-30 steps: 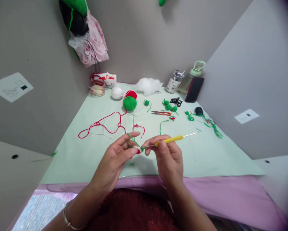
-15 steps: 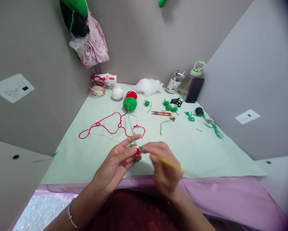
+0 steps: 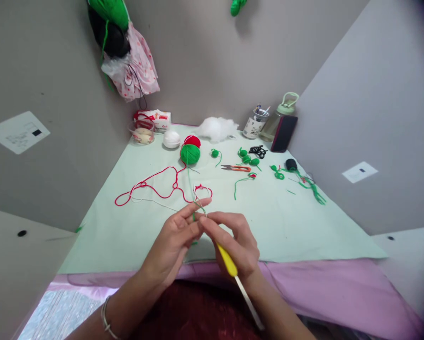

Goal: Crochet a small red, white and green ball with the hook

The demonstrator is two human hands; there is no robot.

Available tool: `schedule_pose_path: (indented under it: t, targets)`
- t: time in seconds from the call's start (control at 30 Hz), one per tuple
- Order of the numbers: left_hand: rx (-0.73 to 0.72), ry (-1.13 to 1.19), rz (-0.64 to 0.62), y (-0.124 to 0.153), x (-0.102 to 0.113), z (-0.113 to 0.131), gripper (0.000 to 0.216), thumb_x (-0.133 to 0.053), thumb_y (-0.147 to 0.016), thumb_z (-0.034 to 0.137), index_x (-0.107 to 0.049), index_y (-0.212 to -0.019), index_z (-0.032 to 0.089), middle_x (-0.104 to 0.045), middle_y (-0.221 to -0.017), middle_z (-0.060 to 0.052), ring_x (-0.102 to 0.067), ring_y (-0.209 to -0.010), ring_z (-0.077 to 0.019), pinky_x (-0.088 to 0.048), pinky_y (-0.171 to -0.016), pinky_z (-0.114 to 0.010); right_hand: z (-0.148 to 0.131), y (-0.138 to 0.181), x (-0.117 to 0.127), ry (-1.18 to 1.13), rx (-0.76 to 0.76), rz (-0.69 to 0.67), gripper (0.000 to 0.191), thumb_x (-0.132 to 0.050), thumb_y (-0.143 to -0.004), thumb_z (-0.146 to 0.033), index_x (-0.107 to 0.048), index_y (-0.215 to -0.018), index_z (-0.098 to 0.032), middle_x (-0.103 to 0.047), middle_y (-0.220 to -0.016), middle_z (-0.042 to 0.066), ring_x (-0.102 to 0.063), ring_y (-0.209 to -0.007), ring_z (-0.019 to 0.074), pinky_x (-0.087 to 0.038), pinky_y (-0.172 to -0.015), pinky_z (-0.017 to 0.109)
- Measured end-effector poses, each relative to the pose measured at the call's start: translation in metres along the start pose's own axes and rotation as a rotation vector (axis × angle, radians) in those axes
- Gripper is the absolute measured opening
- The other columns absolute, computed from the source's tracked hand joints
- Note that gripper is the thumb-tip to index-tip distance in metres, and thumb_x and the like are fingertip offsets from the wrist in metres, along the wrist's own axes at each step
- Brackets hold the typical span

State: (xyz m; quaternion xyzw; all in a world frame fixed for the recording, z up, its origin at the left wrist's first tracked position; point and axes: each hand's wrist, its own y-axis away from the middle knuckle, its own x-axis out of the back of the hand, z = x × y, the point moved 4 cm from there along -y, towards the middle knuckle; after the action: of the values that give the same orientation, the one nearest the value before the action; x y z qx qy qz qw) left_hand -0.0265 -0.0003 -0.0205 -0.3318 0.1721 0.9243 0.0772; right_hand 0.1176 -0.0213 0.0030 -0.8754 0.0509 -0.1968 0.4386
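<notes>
The right hand (image 3: pixel 238 243) grips the yellow-handled crochet hook (image 3: pixel 227 259), shaft end directed toward 5 o'clock. The left hand (image 3: pixel 172 241) meets it at the fingertips, green yarn (image 3: pixel 194 216) routed across its fingers; whether its thumb pinches anything cannot be told. Green yarn ball (image 3: pixel 190 155): 12 o'clock from the hands. Orange-handled thread snips (image 3: pixel 245 168): 1 o'clock.

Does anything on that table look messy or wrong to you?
Nothing looks spilled or damaged. The untidiest thing is the red yarn, lying with white yarn in loose, wandering loops across the left of the cloth, unlike the neatly wound green ball. A stray green scrap lies toward the right.
</notes>
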Motion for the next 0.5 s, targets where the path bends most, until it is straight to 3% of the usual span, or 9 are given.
schedule_pose_path:
  t: [0.1,0.2,0.33,0.5]
  targets:
    - [0.056,0.077,0.012,-0.005,0.004,0.002,0.043,-0.097,-0.071,0.031,-0.085,-0.11,0.02,-0.066,-0.079,0.001,-0.058,-0.073,-0.0099,-0.051,-0.082,-0.025,0.011,-0.003,0.004,-0.215,-0.21,0.089,0.03,-0.062,-0.102,-0.01,-0.081,-0.116,-0.029,-0.079,-0.096,0.005,-0.071,-0.082,0.0178,-0.059,-0.072,0.032]
    - [-0.038,-0.01,0.033,-0.004,0.005,0.006,0.04,-0.096,-0.073,0.028,-0.085,-0.111,0.024,-0.067,-0.082,0.001,-0.061,-0.081,-0.0123,-0.049,-0.083,-0.025,0.02,-0.006,-0.001,-0.456,-0.405,0.105,0.022,-0.061,-0.105,-0.02,-0.082,-0.103,-0.028,-0.077,-0.089,0.003,-0.066,-0.07,0.0152,-0.056,-0.067,0.032]
    - [-0.134,-0.172,0.049,0.002,0.002,0.007,0.039,-0.09,-0.08,0.028,-0.084,-0.119,0.028,-0.071,-0.089,-0.001,-0.062,-0.089,-0.0153,-0.048,-0.089,-0.028,0.024,-0.006,-0.01,-0.509,-0.442,0.038,0.017,-0.067,-0.103,-0.025,-0.083,-0.103,-0.028,-0.079,-0.097,0.005,-0.067,-0.08,0.0167,-0.056,-0.072,0.032]
    - [-0.158,-0.187,0.068,0.006,0.001,0.011,0.032,-0.089,-0.08,0.03,-0.085,-0.112,0.026,-0.068,-0.083,0.0,-0.061,-0.077,-0.0144,-0.049,-0.084,-0.031,0.033,0.001,-0.009,-0.622,-0.566,0.067,0.016,-0.065,-0.104,-0.029,-0.081,-0.103,-0.026,-0.078,-0.094,0.003,-0.067,-0.073,0.0141,-0.056,-0.07,0.03]
